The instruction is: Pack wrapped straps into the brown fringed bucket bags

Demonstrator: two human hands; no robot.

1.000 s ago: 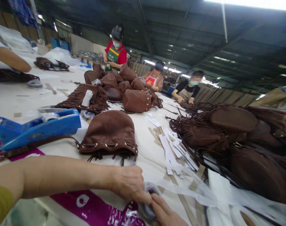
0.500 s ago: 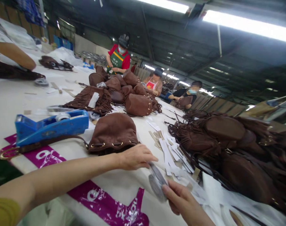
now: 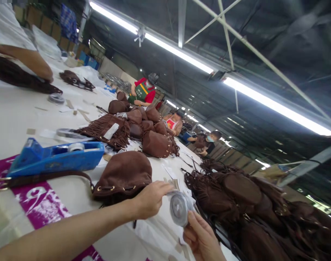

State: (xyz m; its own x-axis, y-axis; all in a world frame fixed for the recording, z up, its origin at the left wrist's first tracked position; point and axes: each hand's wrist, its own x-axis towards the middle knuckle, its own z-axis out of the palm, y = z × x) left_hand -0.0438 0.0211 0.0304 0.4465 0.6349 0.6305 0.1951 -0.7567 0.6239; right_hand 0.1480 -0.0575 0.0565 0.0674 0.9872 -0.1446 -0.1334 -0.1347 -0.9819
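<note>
A clear tape roll (image 3: 179,208) is lifted above the white table (image 3: 15,116), held between both hands. My right hand (image 3: 202,239) grips the roll from below with thumb and fingers. My left hand (image 3: 151,197) pinches its upper left edge, fingers closed on it. Just behind my left hand lies a brown suede drawstring bag (image 3: 123,175) with metal eyelets and a long strap running left.
A blue tape dispenser (image 3: 56,157) sits to the left above a magenta-printed plastic sheet (image 3: 37,201). Piles of brown fringed bags (image 3: 236,199) lie at right and mid-table (image 3: 143,130). Several other people work along the far side; another person's arm (image 3: 26,59) rests at top left.
Both hands have raised the tape roll off the table toward me and turned its face to the camera. The view has tilted upward, showing more ceiling.
</note>
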